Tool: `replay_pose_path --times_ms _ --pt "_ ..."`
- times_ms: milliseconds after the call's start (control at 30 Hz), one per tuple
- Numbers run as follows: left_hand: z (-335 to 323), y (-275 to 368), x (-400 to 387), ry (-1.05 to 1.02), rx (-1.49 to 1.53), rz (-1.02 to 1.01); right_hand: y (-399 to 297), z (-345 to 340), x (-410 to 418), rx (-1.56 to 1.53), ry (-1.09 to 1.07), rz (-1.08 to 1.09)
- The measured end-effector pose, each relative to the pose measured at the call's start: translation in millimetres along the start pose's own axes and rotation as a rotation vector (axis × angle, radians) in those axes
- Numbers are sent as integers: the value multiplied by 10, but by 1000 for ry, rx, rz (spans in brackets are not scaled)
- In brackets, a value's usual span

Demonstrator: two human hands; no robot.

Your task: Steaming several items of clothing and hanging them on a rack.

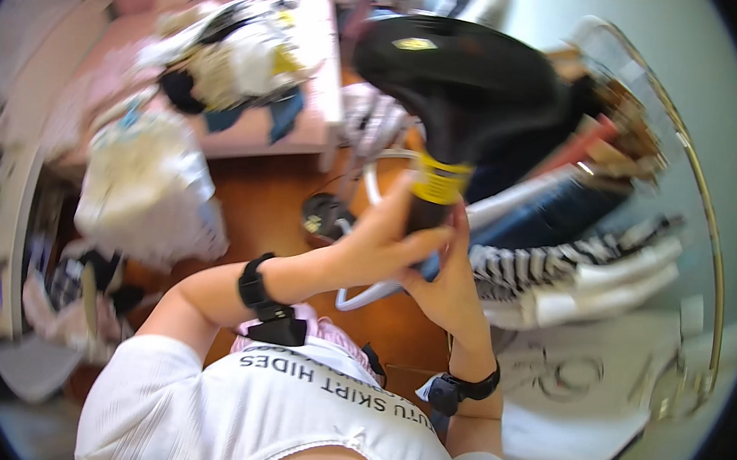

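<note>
A large black object [463, 73] rises in front of me, blurred, with a wide rounded head and a narrower stem. A yellow band [441, 180] bearing print rings the stem. My left hand [378, 234] grips the dark stem just below that band, from the left. From the right, my right hand [445, 297] closes on the same stem, its fingers partly hidden behind it. Both wrists carry black straps with small devices. The blur does not settle what kind of object this is.
A pink bed [264, 143] at upper left bears a pile of clothes [245, 58]. Beside it stands a stuffed whitish bag [146, 189]. To the right, a metal rail [711, 196] curves around heaped clothes, with a striped garment [525, 265] among them. The floor [258, 203] is brown wood.
</note>
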State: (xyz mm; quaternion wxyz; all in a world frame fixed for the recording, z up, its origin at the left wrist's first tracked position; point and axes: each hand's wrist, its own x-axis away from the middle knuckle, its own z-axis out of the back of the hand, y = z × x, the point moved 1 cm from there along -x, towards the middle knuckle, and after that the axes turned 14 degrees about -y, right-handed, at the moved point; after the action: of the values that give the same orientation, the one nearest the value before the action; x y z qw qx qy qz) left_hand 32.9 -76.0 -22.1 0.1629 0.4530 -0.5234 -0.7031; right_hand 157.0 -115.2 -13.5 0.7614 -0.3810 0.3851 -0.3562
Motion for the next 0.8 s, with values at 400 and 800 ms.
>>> replay_pose_path --times_ms 400,800 --pt "1277 179 1190 261 -589 105 250 -1267 -767 -289 -27 -28" --pt "4595 -579 3501 611 -1087 560 433 -2369 -1737 -178 176 -128"
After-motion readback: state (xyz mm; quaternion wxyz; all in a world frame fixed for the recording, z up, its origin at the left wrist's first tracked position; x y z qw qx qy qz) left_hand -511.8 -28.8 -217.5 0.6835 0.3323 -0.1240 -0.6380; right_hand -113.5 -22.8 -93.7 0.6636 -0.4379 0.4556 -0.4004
